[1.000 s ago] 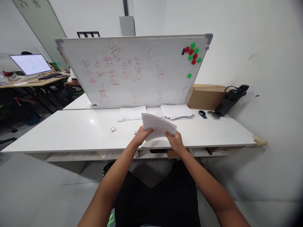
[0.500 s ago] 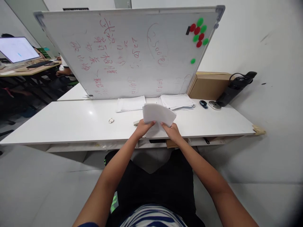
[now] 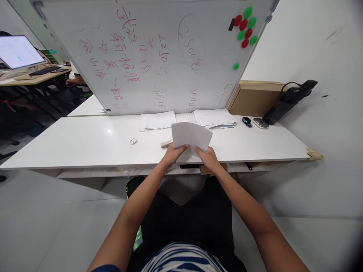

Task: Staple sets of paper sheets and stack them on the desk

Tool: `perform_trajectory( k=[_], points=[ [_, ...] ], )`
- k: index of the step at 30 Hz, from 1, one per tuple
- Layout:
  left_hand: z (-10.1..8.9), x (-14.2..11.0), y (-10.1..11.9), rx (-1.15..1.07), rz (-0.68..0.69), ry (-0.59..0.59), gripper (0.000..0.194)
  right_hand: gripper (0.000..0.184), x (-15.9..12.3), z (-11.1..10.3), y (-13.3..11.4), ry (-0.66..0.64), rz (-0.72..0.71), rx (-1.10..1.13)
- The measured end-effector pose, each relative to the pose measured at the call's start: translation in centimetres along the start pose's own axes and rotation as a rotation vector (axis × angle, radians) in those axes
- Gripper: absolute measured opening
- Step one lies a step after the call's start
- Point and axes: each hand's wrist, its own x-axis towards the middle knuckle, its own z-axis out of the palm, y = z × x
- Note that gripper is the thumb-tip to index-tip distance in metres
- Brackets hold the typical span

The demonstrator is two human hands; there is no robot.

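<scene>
While the left hand (image 3: 172, 155) and right hand (image 3: 209, 158) pinch paper (image 3: 192, 134), the thumbs (image 3: 183, 148) sit closer than before.

1 L hand (image 3: 172, 154) & 1 R hand (image 3: 209, 158) are holding 1 sheaf of paper (image 3: 191, 135) (no. of sheets: can't tell), while 2 paper piles (image 3: 158, 121) are lying on 1 white desk (image 3: 76, 145). 5 green magnets (image 3: 236, 66) & 4 red magnets (image 3: 243, 25) are sticking to 1 whiteboard (image 3: 170, 81), w/ 2 small black pcs (image 3: 231, 24) also showing. 1 stapler-like item (image 3: 166, 144), 1 white ring-shaped item (image 3: 133, 141), 1 watch-like item (image 3: 246, 121), 1 mouse (image 3: 261, 123), 1 bottle (image 3: 287, 104) & 1 cardboard box (image 3: 255, 99) are sharing that desk, w/ 1 monitor (image 3: 19, 51) & 1 keyboard (image 3: 44, 70) sitting in the bkgd.
</scene>
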Motion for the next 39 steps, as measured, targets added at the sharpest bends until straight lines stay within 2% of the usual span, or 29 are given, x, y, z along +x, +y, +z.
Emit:
perform_trajectory(
  k=[7, 12, 15, 17, 18, 20, 22, 23, 25, 27, 29, 31, 32, 33, 34, 35, 37, 39],
  points=[
    [0.8, -0.4, -0.8, -0.021, 0.018, 0.022, 0.041, 0.047, -0.3, 0.7, 0.5, 0.03, 0.055, 0.018],
    [0.7, -0.8, -0.6, -0.039, 0.004, 0.083, 0.042, 0.053, -0.4, -0.3, 0.6, 0.002, 0.034, -0.012],
    [0.9, -1.2, -0.5, -0.13, 0.02, 0.186, 0.048, 0.068, -2.1, -0.6, 1.5, 0.182, -0.04, 0.076],
    [1.6, -1.9, -0.6, -0.215, 0.009, 0.271, 0.051, 0.07, -4.0, -0.1, 2.4, 0.316, -0.049, 0.186],
    [2.2, -2.3, -0.8, -0.257, -0.01, 0.298, 0.052, 0.068, -5.1, 0.4, 2.8, 0.314, -0.04, 0.225],
    [3.6, -3.5, -1.1, -0.338, -0.079, 0.297, 0.052, 0.062, -7.3, 1.3, 3.2, 0.187, -0.025, 0.251],
    [4.9, -4.6, -1.3, -0.418, -0.151, 0.212, 0.053, 0.055, -9.1, 1.9, 3.0, 0.099, 0.005, 0.2],
    [5.4, -5.1, -1.4, -0.453, -0.18, 0.142, 0.053, 0.051, -9.8, 2.0, 2.8, 0.109, 0.026, 0.154],
    [6.0, -5.7, -1.4, -0.498, -0.233, -0.024, 0.058, 0.046, -10.7, 1.4, 2.3, 0.227, 0.045, 0.039],
    [6.1, -6.2, -1.2, -0.483, -0.286, -0.085, 0.07, 0.043, -11.4, 0.2, 2.1, 0.404, -0.023, -0.109],
    [5.8, -7.0, -0.6, -0.385, -0.28, 0.021, 0.085, 0.04, -12.0, -1.2, 2.5, 0.593, -0.14, -0.303],
    [5.7, -8.4, 0.3, -0.259, -0.164, 0.122, 0.096, 0.04, -12.6, -2.2, 3.2, 0.709, -0.222, -0.497],
    [5.7, -9.3, 0.8, -0.222, -0.074, 0.059, 0.097, 0.041, -12.9, -2.3, 3.6, 0.697, -0.246, -0.574],
    [5.9, -10.3, 1.3, -0.21, -0.031, -0.078, 0.098, 0.042, -13.1, -2.2, 3.8, 0.642, -0.268, -0.631],
    [6.2, -11.2, 1.8, -0.207, -0.028, -0.233, 0.097, 0.044, -13.3, -1.8, 4.0, 0.555, -0.288, -0.669],
    [6.6, -11.9, 2.1, -0.202, -0.057, -0.337, 0.09, 0.045, -13.4, -1.3, 3.9, 0.454, -0.31, -0.693],
    [7.3, -12.6, 2.2, -0.209, -0.12, -0.32, 0.063, 0.049, -13.5, 0.0, 3.5, 0.272, -0.342, -0.721],
    [7.6, -12.3, 1.4, -0.243, -0.166, -0.142, 0.048, 0.057, -13.5, 1.2, 2.8, 0.121, -0.361, -0.733]
  ],
)
